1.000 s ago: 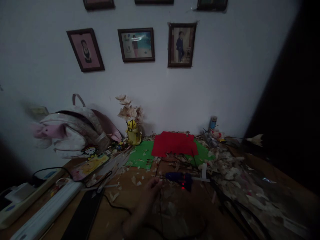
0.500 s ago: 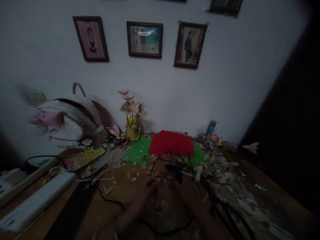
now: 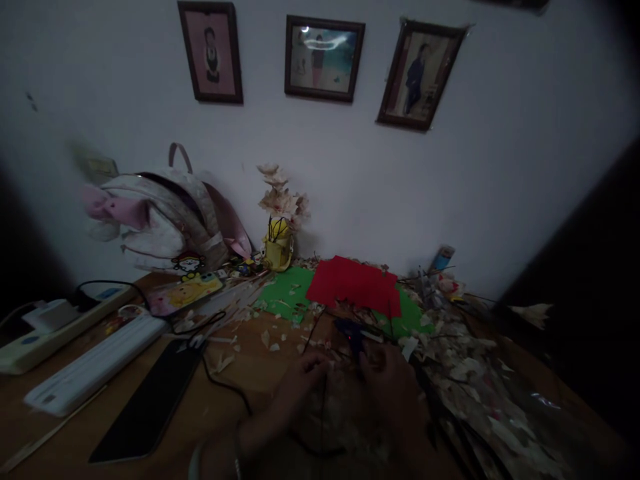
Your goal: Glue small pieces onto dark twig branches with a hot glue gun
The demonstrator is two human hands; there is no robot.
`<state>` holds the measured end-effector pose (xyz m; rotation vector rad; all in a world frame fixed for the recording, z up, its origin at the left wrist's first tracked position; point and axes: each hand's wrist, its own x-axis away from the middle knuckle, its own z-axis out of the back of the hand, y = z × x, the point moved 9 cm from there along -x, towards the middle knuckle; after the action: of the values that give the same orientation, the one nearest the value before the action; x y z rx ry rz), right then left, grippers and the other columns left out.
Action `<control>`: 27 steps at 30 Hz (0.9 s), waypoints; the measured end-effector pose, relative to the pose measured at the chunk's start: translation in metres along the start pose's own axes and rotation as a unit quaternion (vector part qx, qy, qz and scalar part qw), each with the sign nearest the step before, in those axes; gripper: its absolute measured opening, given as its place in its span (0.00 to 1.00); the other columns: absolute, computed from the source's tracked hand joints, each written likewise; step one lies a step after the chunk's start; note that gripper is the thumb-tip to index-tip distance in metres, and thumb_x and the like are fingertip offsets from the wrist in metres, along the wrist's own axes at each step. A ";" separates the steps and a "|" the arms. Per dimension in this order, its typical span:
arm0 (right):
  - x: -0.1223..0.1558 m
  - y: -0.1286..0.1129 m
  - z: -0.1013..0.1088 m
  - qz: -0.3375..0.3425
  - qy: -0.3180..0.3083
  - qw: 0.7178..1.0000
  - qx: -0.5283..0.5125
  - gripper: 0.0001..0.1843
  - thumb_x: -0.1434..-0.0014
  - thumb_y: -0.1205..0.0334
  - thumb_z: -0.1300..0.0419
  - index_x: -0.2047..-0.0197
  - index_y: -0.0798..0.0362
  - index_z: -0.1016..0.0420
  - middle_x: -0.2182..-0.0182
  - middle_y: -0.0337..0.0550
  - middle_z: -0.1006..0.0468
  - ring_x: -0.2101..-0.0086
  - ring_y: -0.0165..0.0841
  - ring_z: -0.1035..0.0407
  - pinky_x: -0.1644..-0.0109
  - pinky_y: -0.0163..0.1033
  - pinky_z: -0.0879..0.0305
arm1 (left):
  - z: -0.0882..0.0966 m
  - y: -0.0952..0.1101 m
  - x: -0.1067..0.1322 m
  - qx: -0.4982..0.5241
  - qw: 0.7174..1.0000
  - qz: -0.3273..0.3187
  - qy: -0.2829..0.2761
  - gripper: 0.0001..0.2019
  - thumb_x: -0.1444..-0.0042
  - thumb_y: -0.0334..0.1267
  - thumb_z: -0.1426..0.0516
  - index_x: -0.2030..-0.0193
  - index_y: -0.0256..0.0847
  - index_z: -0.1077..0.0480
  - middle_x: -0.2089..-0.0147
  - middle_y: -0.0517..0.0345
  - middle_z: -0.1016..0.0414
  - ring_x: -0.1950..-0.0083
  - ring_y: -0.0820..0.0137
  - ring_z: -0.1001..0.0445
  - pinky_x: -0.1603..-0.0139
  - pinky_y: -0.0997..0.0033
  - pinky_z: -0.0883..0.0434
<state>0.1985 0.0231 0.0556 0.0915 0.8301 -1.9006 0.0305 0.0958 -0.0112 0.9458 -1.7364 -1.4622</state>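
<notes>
My left hand is pinched around a thin dark twig just above the wooden table. My right hand closes on the grip of a dark blue hot glue gun, whose small red light glows. The hand hides most of the gun's handle. Both hands are close together, in front of a green paper sheet and a red paper sheet. Pale paper scraps and dark twigs litter the table around them.
A black cord crosses the table to the left. Further left lie a black slab, a long white box and a power strip. A backpack and yellow vase stand against the wall.
My right hand has come in from the lower right and taken the glue gun, which no longer lies where it did. My left hand stays near the twig. The view has tilted.
</notes>
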 end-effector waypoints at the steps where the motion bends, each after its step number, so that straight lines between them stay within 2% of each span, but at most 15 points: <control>1: 0.003 -0.005 0.006 0.020 0.010 1.000 -0.007 0.15 0.48 0.51 0.48 0.70 0.54 0.31 0.71 0.44 0.28 0.67 0.36 0.34 0.60 0.40 0.42 | 0.000 0.002 0.000 -0.012 1.000 -0.005 0.000 0.11 0.54 0.44 0.44 0.72 0.37 0.29 0.74 0.60 0.30 0.70 0.70 0.34 0.68 0.74 0.39; 3: 0.011 -0.017 0.009 0.065 -0.001 0.996 -0.055 0.13 0.45 0.56 0.51 0.74 0.54 0.33 0.75 0.43 0.30 0.70 0.33 0.35 0.63 0.37 0.42 | 0.000 0.006 0.001 -0.039 0.999 -0.014 0.001 0.11 0.54 0.44 0.44 0.73 0.37 0.28 0.74 0.60 0.30 0.70 0.70 0.34 0.67 0.74 0.39; 6: 0.022 -0.033 -0.001 0.088 -0.054 0.981 -0.163 0.10 0.44 0.59 0.50 0.72 0.53 0.32 0.75 0.41 0.30 0.72 0.30 0.35 0.67 0.32 0.40 | 0.000 0.010 0.001 -0.060 0.998 -0.020 0.000 0.12 0.54 0.44 0.45 0.72 0.37 0.28 0.73 0.59 0.29 0.68 0.69 0.33 0.66 0.74 0.38; 8: 0.028 -0.044 -0.010 0.107 -0.085 0.967 -0.215 0.08 0.44 0.59 0.49 0.66 0.52 0.31 0.71 0.41 0.28 0.69 0.29 0.34 0.66 0.31 0.38 | -0.002 0.012 0.001 -0.067 0.997 -0.027 -0.006 0.12 0.54 0.44 0.44 0.71 0.37 0.27 0.71 0.58 0.27 0.65 0.68 0.32 0.63 0.73 0.37; 10: 0.034 -0.057 -0.017 0.168 -0.106 0.952 -0.234 0.11 0.43 0.59 0.49 0.58 0.50 0.32 0.65 0.42 0.27 0.64 0.30 0.33 0.61 0.32 0.36 | -0.003 0.014 0.001 -0.071 0.997 -0.035 -0.014 0.12 0.54 0.44 0.44 0.71 0.37 0.27 0.69 0.57 0.26 0.63 0.67 0.31 0.60 0.72 0.37; 13: 0.037 -0.067 -0.018 0.252 -0.091 0.938 -0.222 0.15 0.42 0.61 0.50 0.52 0.45 0.33 0.59 0.43 0.27 0.58 0.32 0.33 0.56 0.36 0.35 | -0.005 0.011 0.000 -0.073 0.996 -0.037 -0.022 0.12 0.55 0.45 0.44 0.71 0.37 0.28 0.69 0.58 0.26 0.63 0.67 0.31 0.59 0.72 0.37; 15: 0.036 -0.066 -0.018 0.273 -0.075 0.934 -0.218 0.14 0.43 0.60 0.50 0.54 0.45 0.31 0.61 0.43 0.27 0.60 0.32 0.32 0.58 0.35 0.34 | -0.005 0.009 -0.001 -0.075 0.996 -0.036 -0.026 0.12 0.55 0.44 0.44 0.71 0.37 0.27 0.69 0.58 0.25 0.63 0.67 0.31 0.59 0.71 0.36; 18: 0.032 -0.062 -0.025 0.242 -0.098 0.938 -0.230 0.11 0.43 0.59 0.49 0.59 0.49 0.29 0.66 0.43 0.26 0.65 0.31 0.31 0.63 0.34 0.33 | -0.006 0.005 -0.001 -0.072 0.997 -0.023 -0.033 0.12 0.55 0.43 0.44 0.69 0.36 0.27 0.68 0.57 0.25 0.63 0.67 0.31 0.60 0.72 0.36; 22: 0.030 -0.054 -0.037 0.165 -0.141 0.946 -0.239 0.10 0.44 0.59 0.48 0.65 0.53 0.29 0.68 0.44 0.27 0.66 0.31 0.32 0.63 0.34 0.36 | -0.008 0.006 0.000 -0.080 0.996 -0.023 -0.041 0.11 0.55 0.42 0.43 0.71 0.36 0.26 0.70 0.58 0.25 0.65 0.68 0.31 0.62 0.72 0.36; 27: 0.029 -0.046 -0.042 0.107 -0.148 0.944 -0.276 0.09 0.46 0.58 0.46 0.70 0.54 0.31 0.72 0.42 0.29 0.69 0.30 0.34 0.66 0.33 0.38 | -0.009 0.005 0.000 -0.068 0.996 -0.021 -0.055 0.11 0.54 0.42 0.44 0.70 0.36 0.27 0.70 0.58 0.25 0.64 0.67 0.31 0.61 0.71 0.36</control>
<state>0.1339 0.0363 0.0349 -0.4220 1.0631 -1.3770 0.0379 0.0914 -0.0049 0.8505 -1.6787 -1.6648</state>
